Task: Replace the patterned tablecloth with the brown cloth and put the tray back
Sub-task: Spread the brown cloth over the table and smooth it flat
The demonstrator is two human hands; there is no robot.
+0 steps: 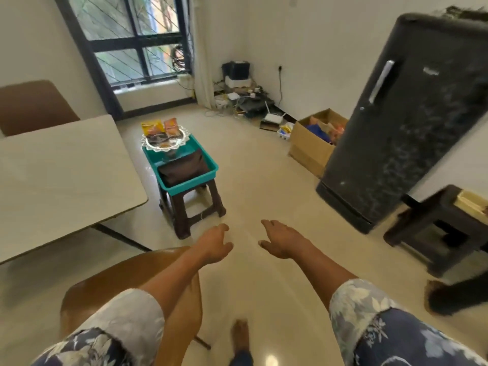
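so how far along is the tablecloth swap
Done: the table shows a bare top, no patterned cloth. In hand: nothing; left hand and right hand are open and empty. Left: the folded brown cloth lies in the teal tub on the stool, the tray of snacks perched on the tub's far end.

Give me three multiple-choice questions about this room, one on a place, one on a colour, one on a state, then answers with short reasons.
1. Where is the brown cloth? A. on the table B. in the teal tub C. on the floor
2. What colour is the fridge? A. white B. black C. red
3. How are the left hand and right hand? A. both open and empty B. both gripping the tray C. both pinching the cloth
Answers: 1 B, it lies folded in the tub on the stool; 2 B, its door is black; 3 A, the fingers are relaxed and hold nothing.
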